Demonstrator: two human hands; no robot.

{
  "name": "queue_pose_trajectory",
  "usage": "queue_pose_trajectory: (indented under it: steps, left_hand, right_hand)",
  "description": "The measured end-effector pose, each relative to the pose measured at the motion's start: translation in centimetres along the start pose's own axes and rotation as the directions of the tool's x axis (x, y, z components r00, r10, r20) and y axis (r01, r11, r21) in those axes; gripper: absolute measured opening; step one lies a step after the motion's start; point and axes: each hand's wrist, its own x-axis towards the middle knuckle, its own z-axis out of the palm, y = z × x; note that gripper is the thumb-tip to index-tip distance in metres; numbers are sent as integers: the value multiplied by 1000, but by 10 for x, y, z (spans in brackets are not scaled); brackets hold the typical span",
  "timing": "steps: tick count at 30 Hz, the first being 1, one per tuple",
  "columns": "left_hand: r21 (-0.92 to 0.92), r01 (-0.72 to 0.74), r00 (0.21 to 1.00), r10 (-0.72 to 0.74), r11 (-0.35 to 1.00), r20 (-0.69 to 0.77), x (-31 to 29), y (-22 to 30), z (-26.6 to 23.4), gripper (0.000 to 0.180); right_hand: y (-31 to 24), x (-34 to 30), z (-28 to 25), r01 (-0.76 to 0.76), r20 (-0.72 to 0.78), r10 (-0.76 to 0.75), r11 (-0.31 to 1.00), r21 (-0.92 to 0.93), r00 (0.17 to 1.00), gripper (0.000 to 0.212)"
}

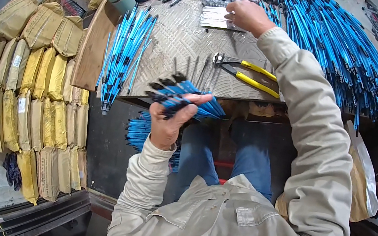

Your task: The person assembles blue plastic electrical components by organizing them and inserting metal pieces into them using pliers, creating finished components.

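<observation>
while the left hand grips a small bundle of blue rods above the desk edge, the right hand's fingers close on metal pins; one finished batch lies aside, a big heap seems left.

beige work jkt, blue jeans.

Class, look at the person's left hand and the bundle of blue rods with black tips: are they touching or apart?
Touching. The head view shows the left hand with its fingers wrapped around the bundle of blue rods, gripping it above the table edge.
</observation>
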Motion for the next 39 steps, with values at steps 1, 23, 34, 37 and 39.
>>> queue_pose_trajectory:
  steps: [1, 23, 34, 37, 39]
  left_hand:
    - [8, 6, 1000, -6, 1000, -11, -1, 1, -5, 23]
    - [-54, 164, 986, -162, 985, 43, 13, -2, -5, 26]
    - [-89, 201, 980, -200, 976, 15, 16, 0, -1, 24]
    - [-77, 183, 983, -182, 980, 24, 15, 0, 0, 25]
    - [-67, 162, 986, -158, 985, 54, 16, 2, 0, 27]
  right_hand:
    - [-1, 5, 11, 8, 6, -8, 1000, 12, 1000, 17]
    - [-42, -84, -12, 77, -132, 9, 775, 627, 991, 8]
    - [-65, -145, 5, -89, -46, 85, 991, -101, 995, 31]
    - [-51, -141, -2, -184, -71, 179, 980, -71, 981, 28]
    - [-49, -143, -7, -225, -74, 221, 973, -50, 972, 27]
